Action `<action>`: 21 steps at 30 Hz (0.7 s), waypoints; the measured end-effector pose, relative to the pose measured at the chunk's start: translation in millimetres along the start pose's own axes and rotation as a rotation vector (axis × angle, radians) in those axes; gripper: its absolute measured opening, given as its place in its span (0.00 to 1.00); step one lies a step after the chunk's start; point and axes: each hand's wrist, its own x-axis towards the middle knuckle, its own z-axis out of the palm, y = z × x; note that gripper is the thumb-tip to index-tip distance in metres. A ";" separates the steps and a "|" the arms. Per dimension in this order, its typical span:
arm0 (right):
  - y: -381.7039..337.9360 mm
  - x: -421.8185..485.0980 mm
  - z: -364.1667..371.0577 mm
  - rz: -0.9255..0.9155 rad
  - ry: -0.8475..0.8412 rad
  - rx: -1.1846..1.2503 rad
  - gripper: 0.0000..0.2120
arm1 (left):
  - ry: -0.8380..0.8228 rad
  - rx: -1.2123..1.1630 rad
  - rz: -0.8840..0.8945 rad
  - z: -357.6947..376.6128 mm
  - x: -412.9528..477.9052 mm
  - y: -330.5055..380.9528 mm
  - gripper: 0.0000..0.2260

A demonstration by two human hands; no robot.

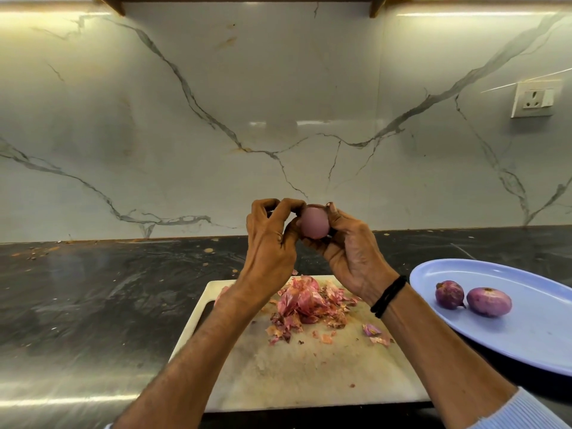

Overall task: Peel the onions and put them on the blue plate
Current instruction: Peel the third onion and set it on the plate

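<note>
A smooth pale purple onion is held up above the white cutting board. My right hand cups it from below and behind. My left hand has its fingertips curled against the onion's left side. A heap of pink onion skins lies on the far part of the board. The blue plate sits to the right and carries two purple onions, side by side and almost touching.
The board lies on a dark stone counter with a marble backsplash behind. A wall socket sits at the upper right. Loose skin scraps are scattered on the board's right side. A black band circles my right wrist.
</note>
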 end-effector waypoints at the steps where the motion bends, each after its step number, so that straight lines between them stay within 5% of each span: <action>1: -0.5 -0.3 0.3 0.007 0.002 0.009 0.12 | 0.010 -0.039 0.004 0.3 -0.5 1.5 0.15; 10: -1.2 -0.4 1.6 0.059 0.000 0.061 0.24 | 0.028 -0.095 0.015 -1.3 0.8 7.2 0.12; 21: -1.7 -1.7 1.3 0.060 -0.012 0.075 0.23 | 0.072 -0.123 0.039 3.5 -0.1 3.2 0.12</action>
